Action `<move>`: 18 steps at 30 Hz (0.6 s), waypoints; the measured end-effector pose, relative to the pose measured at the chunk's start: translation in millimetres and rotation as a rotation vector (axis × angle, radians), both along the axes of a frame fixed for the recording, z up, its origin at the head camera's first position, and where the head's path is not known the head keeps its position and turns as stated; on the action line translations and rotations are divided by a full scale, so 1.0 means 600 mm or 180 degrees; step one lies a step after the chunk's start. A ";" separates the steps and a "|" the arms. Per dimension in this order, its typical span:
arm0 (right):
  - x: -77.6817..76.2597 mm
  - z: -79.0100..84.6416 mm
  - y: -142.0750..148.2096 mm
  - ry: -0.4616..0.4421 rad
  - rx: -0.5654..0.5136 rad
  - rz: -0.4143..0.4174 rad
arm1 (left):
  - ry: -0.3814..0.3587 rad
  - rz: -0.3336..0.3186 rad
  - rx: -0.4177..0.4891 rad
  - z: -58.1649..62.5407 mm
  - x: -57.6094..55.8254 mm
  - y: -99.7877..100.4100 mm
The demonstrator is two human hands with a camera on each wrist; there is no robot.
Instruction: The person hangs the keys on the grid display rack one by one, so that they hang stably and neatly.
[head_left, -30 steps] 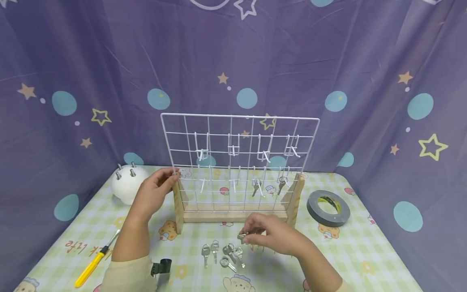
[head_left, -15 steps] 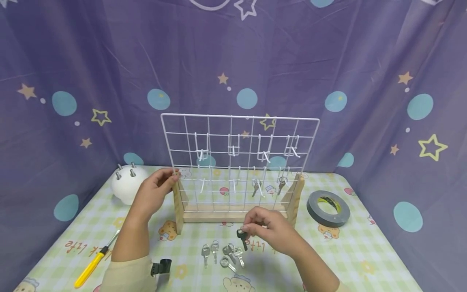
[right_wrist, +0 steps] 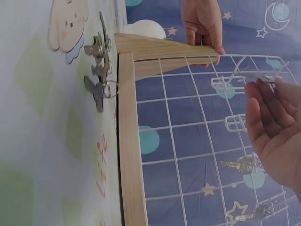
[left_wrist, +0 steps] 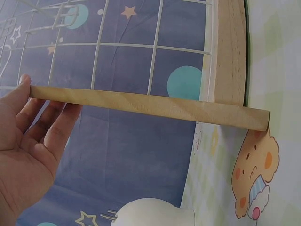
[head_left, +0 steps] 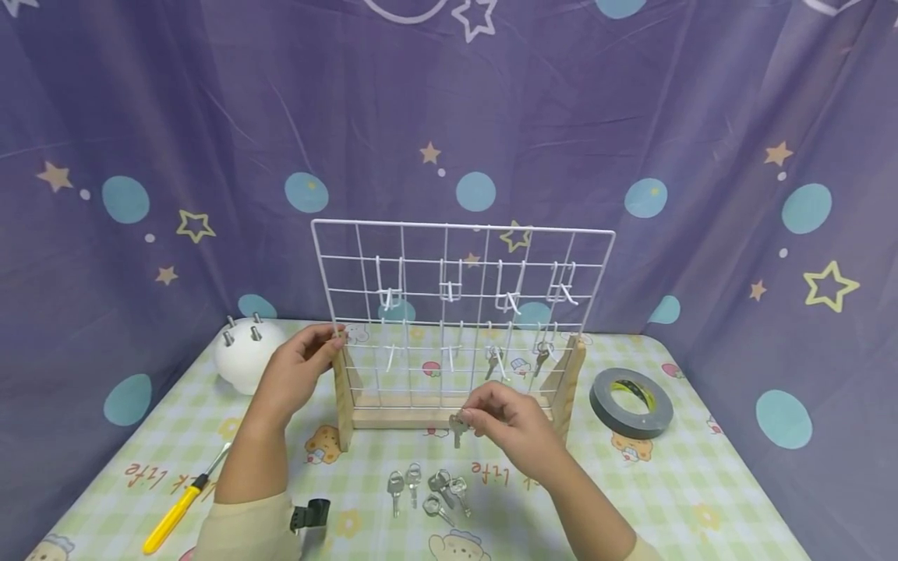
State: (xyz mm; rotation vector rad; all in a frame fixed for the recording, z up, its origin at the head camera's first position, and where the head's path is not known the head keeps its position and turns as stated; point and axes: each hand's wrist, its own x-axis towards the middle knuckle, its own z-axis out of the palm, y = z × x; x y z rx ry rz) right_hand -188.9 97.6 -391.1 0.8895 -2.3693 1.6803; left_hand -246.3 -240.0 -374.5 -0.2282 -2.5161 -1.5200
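My left hand [head_left: 298, 370] grips the left wooden upright [head_left: 343, 405] of a white wire-grid rack; in the left wrist view its thumb and fingers [left_wrist: 66, 125] sit on opposite sides of the wood. A silver key [head_left: 457, 428] hangs from my right hand [head_left: 515, 432], pinched between thumb and fingertips in front of the rack's wooden base [head_left: 393, 417]. White hooks stand in two rows on the grid. Two keys, one at left [head_left: 494, 363] and one at right [head_left: 541, 358], hang on lower-row hooks. Several loose keys [head_left: 396, 485] with rings lie on the table before the rack.
A yellow-handled screwdriver [head_left: 178, 506] lies at the left. Behind the left arm stands a white rounded object [head_left: 245, 362] with metal pegs on top. A dark tape roll [head_left: 610, 409] rests right of the rack. A purple curtain [head_left: 449, 101] surrounds the checked tablecloth.
My right hand has lifted the key up from beside the loose keys toward the rack, and the key has turned in its fingers. The left hand stays on the upright.
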 end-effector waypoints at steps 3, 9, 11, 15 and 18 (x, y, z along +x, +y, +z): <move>-0.005 -0.001 -0.010 -0.0019 -0.0142 -0.0136 | 0.0012 -0.0004 -0.0001 0.000 0.000 0.000; -0.012 -0.004 -0.040 -0.0106 -0.0406 -0.0323 | 0.0001 0.0006 -0.0004 -0.003 0.001 -0.003; -0.014 -0.004 -0.050 -0.0131 -0.0469 -0.0401 | 0.0005 0.0022 0.0010 -0.003 0.001 -0.004; -0.019 -0.004 -0.062 -0.0131 -0.0599 -0.0536 | 0.0032 0.0022 0.0017 -0.003 0.000 -0.003; -0.022 -0.002 -0.066 -0.0140 -0.0660 -0.0606 | 0.0045 -0.0013 0.0019 -0.002 -0.001 -0.002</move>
